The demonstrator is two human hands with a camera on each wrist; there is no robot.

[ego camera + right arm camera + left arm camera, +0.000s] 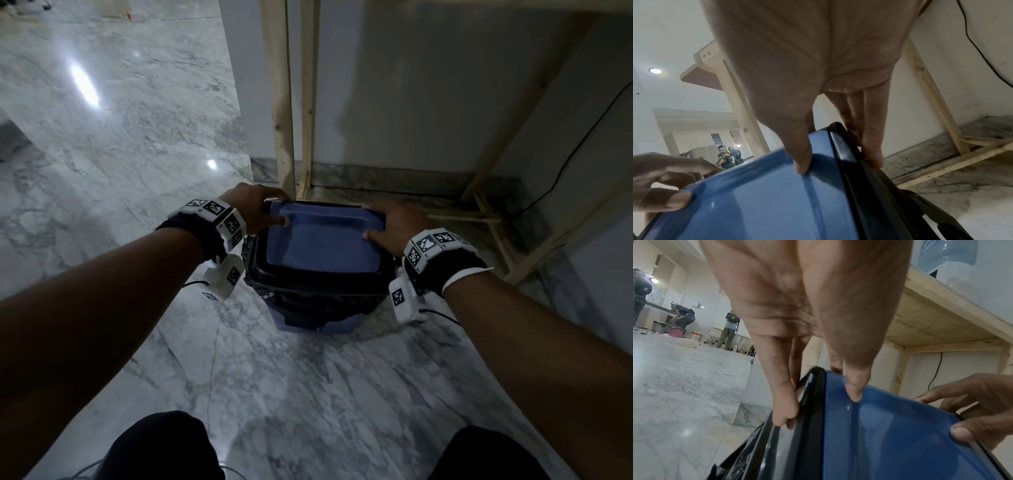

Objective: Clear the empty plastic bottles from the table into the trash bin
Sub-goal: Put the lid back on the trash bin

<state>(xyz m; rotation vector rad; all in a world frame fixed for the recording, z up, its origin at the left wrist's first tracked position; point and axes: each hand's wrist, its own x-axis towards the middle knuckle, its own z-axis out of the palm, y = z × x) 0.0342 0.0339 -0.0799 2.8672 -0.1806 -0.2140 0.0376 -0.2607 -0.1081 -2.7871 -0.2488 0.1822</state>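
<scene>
The trash bin point(318, 274) is gripped at its far corners, the left hand point(255, 209) and right hand point(394, 226) each curled over the black rim point(812, 402), thumbs pressed on the glossy blue lid point(322, 240) lying between them. No bottles are seen. Judged, the bin is being readied or repositioned; next, the smooth, rounded-rectangular lid must be opened. A crinkled black liner point(253, 284) is tucked under the rim below the left wrist.

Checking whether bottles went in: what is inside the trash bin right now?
Not visible. The blue lid covers the trash bin; left hand and right hand grip its sides. Only black liner shows at the rim.
</scene>
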